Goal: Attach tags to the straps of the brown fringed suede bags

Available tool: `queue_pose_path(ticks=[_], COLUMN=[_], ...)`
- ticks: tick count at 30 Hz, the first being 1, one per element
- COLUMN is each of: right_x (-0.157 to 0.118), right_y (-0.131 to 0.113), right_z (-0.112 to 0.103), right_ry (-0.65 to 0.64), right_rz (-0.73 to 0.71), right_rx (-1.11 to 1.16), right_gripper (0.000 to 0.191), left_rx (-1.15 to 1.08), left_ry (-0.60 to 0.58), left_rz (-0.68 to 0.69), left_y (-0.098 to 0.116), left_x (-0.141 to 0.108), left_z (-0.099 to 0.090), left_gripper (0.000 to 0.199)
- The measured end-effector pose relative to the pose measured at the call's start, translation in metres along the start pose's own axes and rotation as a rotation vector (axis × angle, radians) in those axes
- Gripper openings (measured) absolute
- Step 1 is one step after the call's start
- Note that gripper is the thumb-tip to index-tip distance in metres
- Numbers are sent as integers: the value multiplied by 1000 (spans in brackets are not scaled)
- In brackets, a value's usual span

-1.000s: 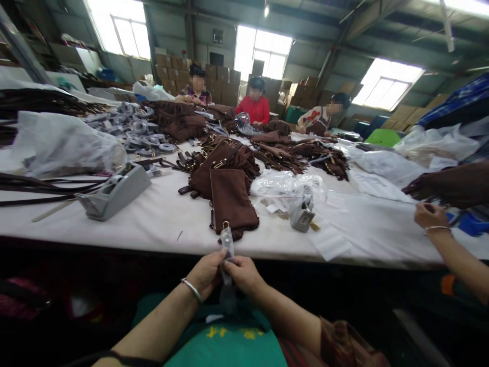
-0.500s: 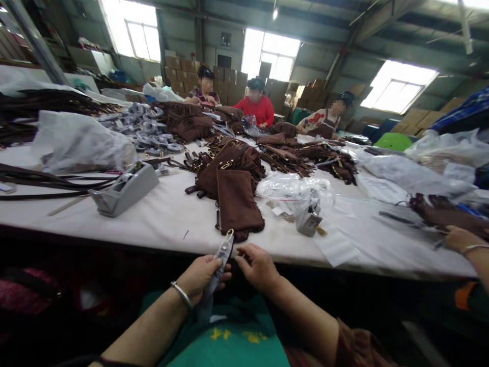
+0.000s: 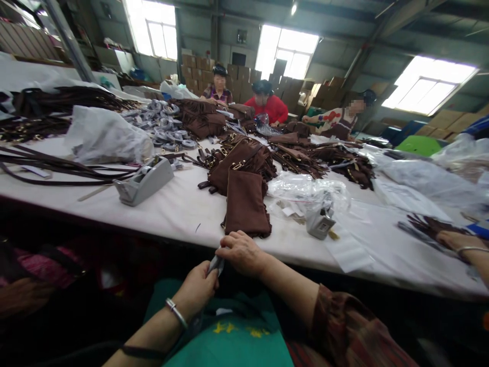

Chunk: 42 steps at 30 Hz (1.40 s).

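Observation:
My left hand (image 3: 198, 286) is closed around a strap in greyish plastic wrapping (image 3: 216, 264), just off the table's front edge. My right hand (image 3: 241, 252) pinches the upper end of that same strap, its fingers covering the end and its clasp. Right beyond my hands lies a flat brown pouch (image 3: 247, 204) with a fringed side. It rests against a heap of brown fringed bags (image 3: 244, 155) with gold-coloured clips.
Grey tape dispensers stand left (image 3: 144, 181) and right (image 3: 321, 221) on the white-covered table (image 3: 183, 219). Coiled wrapped straps (image 3: 162, 122) are piled at the back left. A co-worker's hand (image 3: 458, 239) is at the right edge; several people work across the table.
My right hand has moved left onto the strap's upper end and now covers the gold clasp that showed before. The whole view has shifted slightly, with the table scene farther right.

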State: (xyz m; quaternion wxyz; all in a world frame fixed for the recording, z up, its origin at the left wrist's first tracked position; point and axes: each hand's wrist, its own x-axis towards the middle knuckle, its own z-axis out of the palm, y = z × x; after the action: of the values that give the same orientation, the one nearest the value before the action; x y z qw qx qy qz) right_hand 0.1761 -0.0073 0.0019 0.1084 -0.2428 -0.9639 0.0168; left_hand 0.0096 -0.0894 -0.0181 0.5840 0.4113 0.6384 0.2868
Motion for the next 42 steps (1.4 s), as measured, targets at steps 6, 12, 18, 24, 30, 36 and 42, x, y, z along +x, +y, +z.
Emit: queue_pose_path(ticks=[6, 12, 18, 24, 30, 36, 42], right_x=[0, -4, -8, 9, 32, 49, 49], right_y=[9, 10, 4, 5, 9, 5, 6], right_z=[11, 3, 0, -5, -15, -19, -14], right_ry=[13, 75, 97, -16, -200, -352, -340], right_rz=[66, 96, -75, -158, -186, -133, -168], right_rx=[-34, 25, 66, 55, 98, 125, 210], right_gripper=[16, 21, 30, 17, 13, 19, 22], left_rx=[-116, -209, -219, 101, 500, 408, 236], left_ry=[-56, -49, -55, 6, 103, 105, 32], left_rz=[13, -14, -37, 199, 378, 352, 253], left_y=[-1, 2, 0, -6, -8, -6, -4], left_x=[-2, -3, 0, 0, -2, 0, 1], left_z=[0, -3, -4, -7, -13, -11, -11], left_gripper=[38, 50, 47, 41, 28, 26, 32])
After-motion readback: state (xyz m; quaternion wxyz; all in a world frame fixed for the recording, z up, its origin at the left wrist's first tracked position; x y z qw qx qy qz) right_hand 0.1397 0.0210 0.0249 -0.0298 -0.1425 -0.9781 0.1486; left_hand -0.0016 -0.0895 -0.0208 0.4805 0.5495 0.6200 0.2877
